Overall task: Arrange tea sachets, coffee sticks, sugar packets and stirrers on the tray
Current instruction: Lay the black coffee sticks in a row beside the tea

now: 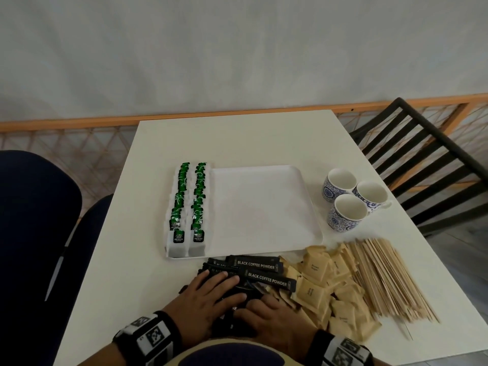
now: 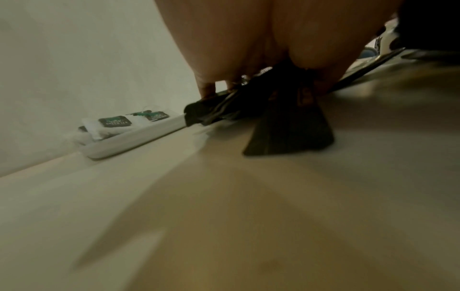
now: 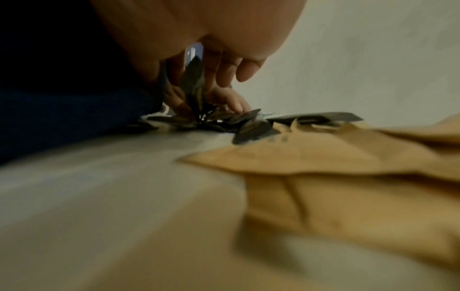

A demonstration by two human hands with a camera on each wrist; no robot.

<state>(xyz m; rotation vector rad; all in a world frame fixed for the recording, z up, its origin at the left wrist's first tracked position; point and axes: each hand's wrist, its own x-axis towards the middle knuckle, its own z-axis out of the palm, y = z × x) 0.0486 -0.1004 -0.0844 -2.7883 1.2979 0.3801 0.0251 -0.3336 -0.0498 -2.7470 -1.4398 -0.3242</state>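
**Both hands on the coffee sticks at the near edge**

Gathering fingers of the left hand (image 1: 204, 294) lie spread over the black coffee sticks (image 1: 260, 273), thumb curled in at the near side of the bundle. From the left wrist view the fingers press down on a fanned clutch of sticks (image 2: 286, 122), so the hand appears to grip them. Just beside it, the right hand (image 1: 274, 317) curls its fingers onto the same pile; the right wrist view shows fingertips (image 3: 231, 102) pinching dark sticks (image 3: 196, 78), some standing nearly upright between the fingers.

This pile sits on the white table (image 1: 126, 260), just near of the white tray (image 1: 264, 207). Two rows of green tea sachets (image 1: 188, 204) fill the tray's left side, running near to far; its remaining surface is bare.

Brown sugar packets (image 1: 322, 291) lie heaped right of the coffee sticks, touching them. Further right, wooden stirrers (image 1: 385, 276) lie in a loose sheaf, partly overlapping the packets.

Three blue-patterned cups (image 1: 348, 199) stand clustered on the table right of the tray. A dark slatted chair (image 1: 422, 154) stands at the far right, and a blue chair (image 1: 34, 207) at the left.
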